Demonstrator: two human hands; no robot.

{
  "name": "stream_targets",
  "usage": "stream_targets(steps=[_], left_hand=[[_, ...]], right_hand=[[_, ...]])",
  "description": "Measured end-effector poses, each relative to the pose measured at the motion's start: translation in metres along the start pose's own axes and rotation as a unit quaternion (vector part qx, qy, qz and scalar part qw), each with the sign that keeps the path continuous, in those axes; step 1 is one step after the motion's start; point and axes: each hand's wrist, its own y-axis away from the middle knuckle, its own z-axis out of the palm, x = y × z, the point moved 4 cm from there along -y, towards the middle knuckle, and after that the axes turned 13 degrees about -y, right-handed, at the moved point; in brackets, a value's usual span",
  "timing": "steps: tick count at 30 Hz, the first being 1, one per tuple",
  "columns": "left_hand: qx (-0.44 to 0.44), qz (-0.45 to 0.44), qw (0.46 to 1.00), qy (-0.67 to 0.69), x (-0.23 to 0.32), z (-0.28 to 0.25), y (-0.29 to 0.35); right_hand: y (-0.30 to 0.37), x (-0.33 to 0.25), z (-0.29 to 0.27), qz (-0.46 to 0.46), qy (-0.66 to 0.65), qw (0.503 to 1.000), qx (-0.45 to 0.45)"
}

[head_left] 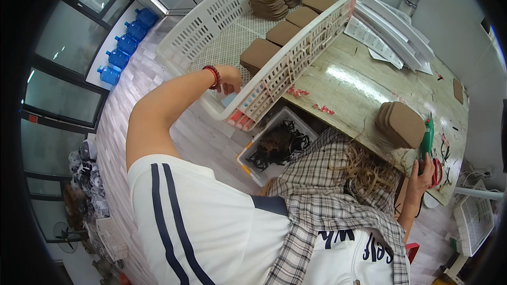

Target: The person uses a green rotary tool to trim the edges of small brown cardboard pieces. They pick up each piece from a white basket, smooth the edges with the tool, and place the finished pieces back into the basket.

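Observation:
My left hand [228, 78], a red bead bracelet at its wrist, hangs inside the near end of the white plastic basket [211, 29]. Its fingers point down, loosely bent and slightly apart, with nothing visible in them. Close by stands a stack of brown flat pieces with rounded corners [259, 55]. At the table's right edge my right hand [419, 180] is curled round something small and dark that I cannot make out. Beside it are red-handled scissors [437, 173] and a green tool [428, 136]. Another stack of brown pieces [400, 125] leans over on the table.
More brown stacks [268, 3] fill the basket's far side. Papers [388, 34] lie on the table [338, 79] near a glass jar [408, 2]. Below, a bin [288, 116] holds black scraps. Tan strips [369, 171] rest on plaid cloth [317, 179] over my lap.

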Motion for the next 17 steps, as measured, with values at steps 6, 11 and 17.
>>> stream_targets(steps=[6,11,17], left_hand=[[-0.012,0.070,0.995,-0.070,-0.008,-0.013,0.026],[0.096,0.095,0.985,-0.111,-0.008,-0.056,0.128],[0.366,0.230,0.878,0.204,-0.051,-0.068,0.247]], right_hand=[[0.006,-0.001,0.001,0.007,-0.003,1.000,-0.023],[0.009,-0.006,0.007,0.022,-0.029,0.998,-0.043],[0.017,0.014,0.012,0.028,-0.041,0.997,-0.054]])
